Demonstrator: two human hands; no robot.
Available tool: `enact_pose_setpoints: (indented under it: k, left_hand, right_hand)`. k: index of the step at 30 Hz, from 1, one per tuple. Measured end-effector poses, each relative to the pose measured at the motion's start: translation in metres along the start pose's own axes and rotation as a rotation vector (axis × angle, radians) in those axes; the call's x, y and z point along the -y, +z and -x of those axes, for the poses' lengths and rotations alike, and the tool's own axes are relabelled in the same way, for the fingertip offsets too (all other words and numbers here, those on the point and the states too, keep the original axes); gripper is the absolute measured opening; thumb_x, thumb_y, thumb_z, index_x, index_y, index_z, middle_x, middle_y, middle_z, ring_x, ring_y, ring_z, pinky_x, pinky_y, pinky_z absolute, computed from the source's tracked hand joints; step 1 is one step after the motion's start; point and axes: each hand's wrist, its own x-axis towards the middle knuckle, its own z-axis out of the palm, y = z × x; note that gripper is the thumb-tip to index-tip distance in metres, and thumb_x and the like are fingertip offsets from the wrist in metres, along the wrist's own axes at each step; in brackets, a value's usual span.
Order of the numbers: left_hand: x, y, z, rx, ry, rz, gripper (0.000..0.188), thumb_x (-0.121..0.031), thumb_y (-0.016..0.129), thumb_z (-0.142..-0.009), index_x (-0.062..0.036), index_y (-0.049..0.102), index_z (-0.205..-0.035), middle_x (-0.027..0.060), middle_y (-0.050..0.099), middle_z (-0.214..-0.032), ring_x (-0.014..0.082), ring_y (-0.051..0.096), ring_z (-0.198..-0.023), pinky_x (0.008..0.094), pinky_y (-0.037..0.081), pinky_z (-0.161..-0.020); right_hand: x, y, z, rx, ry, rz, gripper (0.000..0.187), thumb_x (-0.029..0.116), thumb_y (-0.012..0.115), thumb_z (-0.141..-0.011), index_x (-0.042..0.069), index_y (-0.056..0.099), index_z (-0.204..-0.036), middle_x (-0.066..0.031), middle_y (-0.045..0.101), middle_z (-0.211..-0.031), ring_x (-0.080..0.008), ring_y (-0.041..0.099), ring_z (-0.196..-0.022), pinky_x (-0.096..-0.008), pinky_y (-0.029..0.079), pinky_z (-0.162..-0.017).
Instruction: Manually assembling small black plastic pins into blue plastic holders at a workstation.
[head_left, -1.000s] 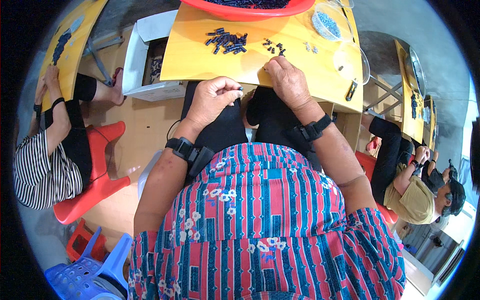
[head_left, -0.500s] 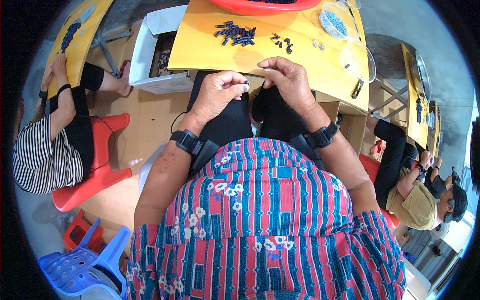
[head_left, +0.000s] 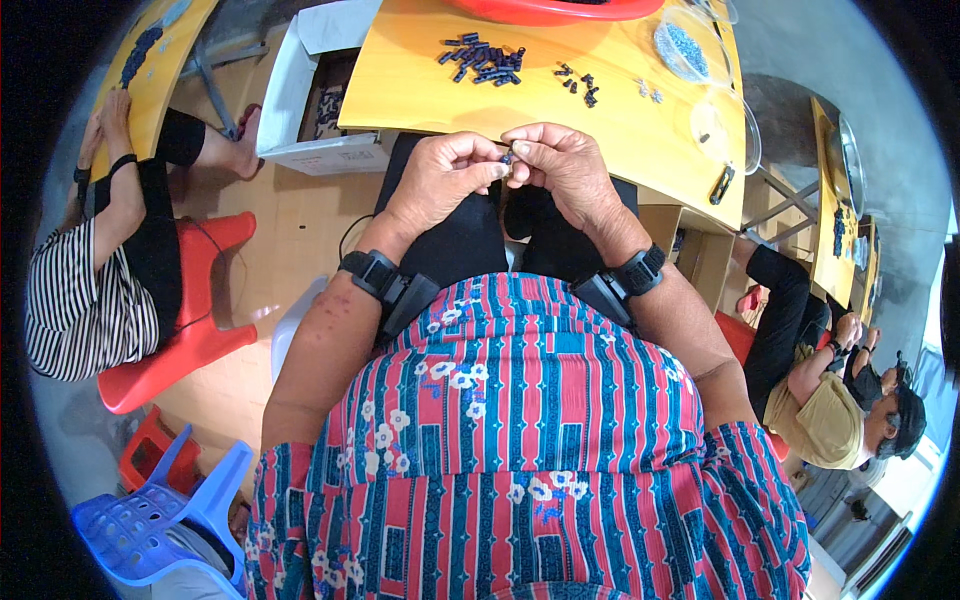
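Just off the table's near edge, my two hands meet over my lap. My left hand (head_left: pixel 445 182) pinches a small dark cylindrical part (head_left: pixel 506 159) between thumb and forefinger. Fingertips of my right hand (head_left: pixel 570 172) are closed at the upper end of that part on a tiny black piece, mostly covered by the fingers. On the yellow table (head_left: pixel 400 95) beyond lies a heap of dark blue-black cylinders (head_left: pixel 483 62). To its right are several smaller black pieces (head_left: pixel 590 97) and a few silvery bits (head_left: pixel 650 93).
A red basin (head_left: pixel 560 12) sits at the table's far edge. At right are a clear tub of blue beads (head_left: pixel 682 52), a clear round lid (head_left: pixel 735 140) and a black tool (head_left: pixel 722 186). An open white box (head_left: pixel 325 160) stands left. People sit at tables on both sides.
My right hand has come left and slightly down, and its fingertips now meet the part in my left hand. Before, the hands were apart. The view has shifted slightly.
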Motion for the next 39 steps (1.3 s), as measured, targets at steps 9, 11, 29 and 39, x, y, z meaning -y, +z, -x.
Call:
enact_pose_setpoints:
  k: [9, 11, 29, 39]
  left_hand:
    - [0.000, -0.001, 0.000, 0.019, 0.005, -0.017, 0.011, -0.007, 0.068, -0.086, 0.0023, 0.067, -0.092, 0.0029, 0.067, -0.080, 0.0065, 0.059, -0.067, 0.0208, 0.050, -0.062]
    - [-0.001, -0.001, 0.001, 0.019, 0.001, -0.029, 0.011, -0.007, 0.068, -0.086, 0.0023, 0.067, -0.092, 0.0028, 0.066, -0.080, 0.0065, 0.059, -0.068, 0.0209, 0.050, -0.062]
    - [0.000, -0.001, 0.001, 0.022, -0.020, -0.008, 0.012, -0.009, 0.066, -0.088, 0.0009, 0.067, -0.094, 0.0017, 0.066, -0.084, 0.0059, 0.058, -0.069, 0.0207, 0.050, -0.063]
    - [0.002, -0.001, 0.000, 0.012, -0.009, -0.030, 0.013, -0.008, 0.067, -0.087, 0.0024, 0.067, -0.094, 0.0038, 0.067, -0.080, 0.0067, 0.060, -0.066, 0.0209, 0.052, -0.060]
  right_hand:
    - [0.000, 0.003, 0.002, -0.013, -0.011, -0.023, 0.014, 0.005, 0.060, -0.091, -0.004, 0.064, -0.101, -0.0063, 0.067, -0.083, -0.0103, 0.062, -0.066, -0.0214, 0.053, -0.062]
    - [-0.001, 0.002, 0.002, -0.017, -0.015, -0.022, 0.014, 0.005, 0.060, -0.092, -0.004, 0.064, -0.101, -0.0062, 0.067, -0.082, -0.0105, 0.063, -0.067, -0.0216, 0.053, -0.063]
    - [0.009, 0.006, 0.005, -0.058, -0.099, 0.197, 0.013, 0.001, 0.059, -0.090, -0.003, 0.065, -0.101, -0.0056, 0.067, -0.084, -0.0099, 0.063, -0.069, -0.0217, 0.053, -0.064]
    - [0.011, 0.006, 0.004, -0.049, -0.228, 0.413, 0.013, -0.003, 0.060, -0.087, -0.004, 0.067, -0.098, -0.0057, 0.067, -0.084, -0.0103, 0.063, -0.069, -0.0226, 0.053, -0.065]
